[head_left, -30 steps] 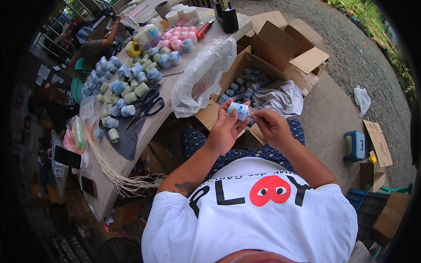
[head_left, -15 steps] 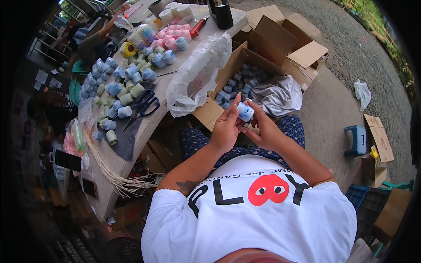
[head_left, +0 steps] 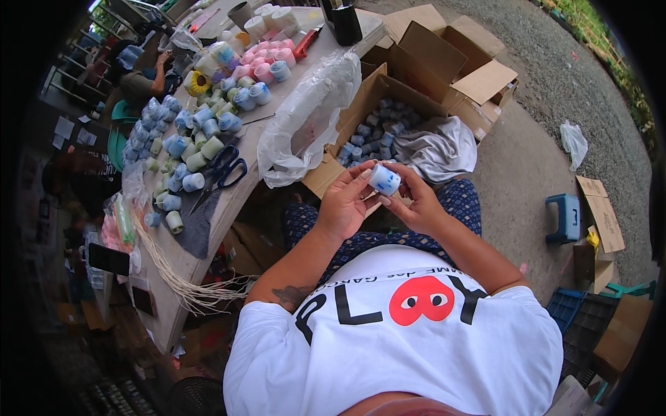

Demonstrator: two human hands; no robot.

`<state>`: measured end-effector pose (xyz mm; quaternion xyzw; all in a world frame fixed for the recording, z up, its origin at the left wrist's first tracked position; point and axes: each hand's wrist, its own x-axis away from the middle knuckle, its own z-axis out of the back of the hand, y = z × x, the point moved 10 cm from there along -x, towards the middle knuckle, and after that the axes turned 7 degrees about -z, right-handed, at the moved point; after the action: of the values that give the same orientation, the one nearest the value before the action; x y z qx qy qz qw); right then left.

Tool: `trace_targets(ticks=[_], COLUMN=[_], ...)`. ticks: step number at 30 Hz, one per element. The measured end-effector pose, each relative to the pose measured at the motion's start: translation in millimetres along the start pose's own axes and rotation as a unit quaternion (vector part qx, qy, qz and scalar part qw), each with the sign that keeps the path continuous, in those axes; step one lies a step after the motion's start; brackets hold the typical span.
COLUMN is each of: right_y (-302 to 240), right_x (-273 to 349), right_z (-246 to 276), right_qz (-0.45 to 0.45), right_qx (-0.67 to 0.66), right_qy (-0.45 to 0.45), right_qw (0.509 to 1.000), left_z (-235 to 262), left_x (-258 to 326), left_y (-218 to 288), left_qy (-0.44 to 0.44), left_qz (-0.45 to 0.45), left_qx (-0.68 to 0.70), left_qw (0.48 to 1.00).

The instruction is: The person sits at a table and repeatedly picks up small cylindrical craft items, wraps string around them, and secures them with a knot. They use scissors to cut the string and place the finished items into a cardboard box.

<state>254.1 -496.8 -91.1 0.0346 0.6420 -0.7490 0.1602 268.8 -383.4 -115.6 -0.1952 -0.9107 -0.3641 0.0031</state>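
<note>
Over my lap, a small white candle (head_left: pixel 385 179) with blue patches is held up between both hands. My left hand (head_left: pixel 343 206) closes its fingertips on the candle's left side. My right hand (head_left: pixel 419 204) grips it from the right, thumb underneath and fingers behind. Just beyond my hands is an open cardboard box (head_left: pixel 365 98) of similar bluish candles (head_left: pixel 385 128), with a grey cloth (head_left: pixel 444 149) over its near right side. On the table to my left stand several rows of blue and green candles (head_left: pixel 196 161), beside dark-handled scissors (head_left: pixel 225 170).
A clear plastic bag (head_left: pixel 277 149) hangs over the table edge (head_left: pixel 239 187). A bundle of pale cords (head_left: pixel 182 277) trails off the table near a phone (head_left: pixel 109 257). Another person (head_left: pixel 142 82) sits across the table. A blue stool (head_left: pixel 563 218) stands at the right.
The candle has turned in my fingers and come slightly left and nearer. My left fingers have shifted lower along its side. The person across the table has drawn back an arm.
</note>
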Motion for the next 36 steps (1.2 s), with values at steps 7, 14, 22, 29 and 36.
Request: trace_targets(ticks=[7, 14, 22, 29, 36], right_y=[0.2, 3.1, -4.7, -13.0, 24.0], right_x=[0.0, 1.8, 2.1, 0.8, -9.0], right_z=[-0.4, -9.4, -6.8, -2.5, -4.9], right_qz=[0.018, -0.066, -0.047, -0.002, -0.060], right_qx=[0.026, 0.037, 0.075, 0.135, 0.057], right_qy=[0.002, -0.062, -0.047, -0.025, -0.014], right_qw=[0.999, 0.995, 0.995, 0.991, 0.996], left_z=[-7.3, -15.0, -19.6, -18.0, -34.2], left_x=[-2.5, -2.6, -6.2, -10.4, -11.5], left_y=[21.7, 27.1, 35.3, 35.9, 45.9], left_qy=[-0.028, -0.087, -0.089, -0.103, -0.132], left_qz=[-0.083, -0.132, -0.113, -0.096, -0.097], left_qx=[-0.157, -0.216, -0.325, -0.409, -0.475], left_qw=[0.984, 0.964, 0.935, 0.901, 0.865])
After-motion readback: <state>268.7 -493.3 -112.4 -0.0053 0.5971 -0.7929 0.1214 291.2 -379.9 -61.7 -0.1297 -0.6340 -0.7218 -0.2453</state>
